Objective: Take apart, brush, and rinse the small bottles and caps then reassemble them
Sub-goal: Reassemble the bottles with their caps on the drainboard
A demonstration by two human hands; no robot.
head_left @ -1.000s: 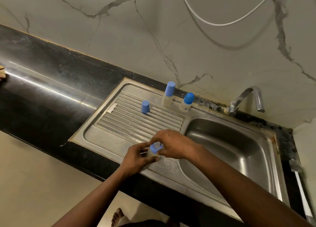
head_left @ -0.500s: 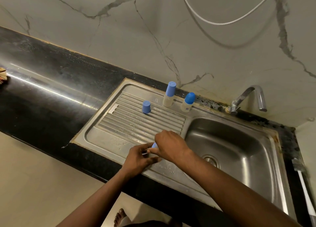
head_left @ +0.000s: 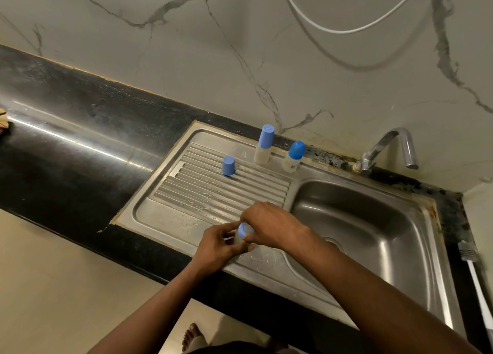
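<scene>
My left hand [head_left: 218,243] grips a small pale bottle [head_left: 238,237] over the front edge of the steel drainboard [head_left: 165,217]. My right hand [head_left: 269,225] curls its fingers round the bottle's blue screw ring [head_left: 244,229]; most of the bottle is hidden by both hands. On the ribbed part stands a loose blue cap [head_left: 228,165]. At the back rim stand two capped bottles: a tall one with a straight blue cap [head_left: 264,144] and a short one with a rounded blue cap [head_left: 293,157].
The steel sink basin [head_left: 360,228] lies to the right of my hands, with a tap [head_left: 386,146] at its back. A white-handled brush [head_left: 477,287] lies along the right edge. Black countertop [head_left: 66,150] stretches left; a white hose hangs on the marble wall.
Both hands stay at the front of the drainboard with the bottle. My right hand has shifted on the blue ring, which shows again between the fingers.
</scene>
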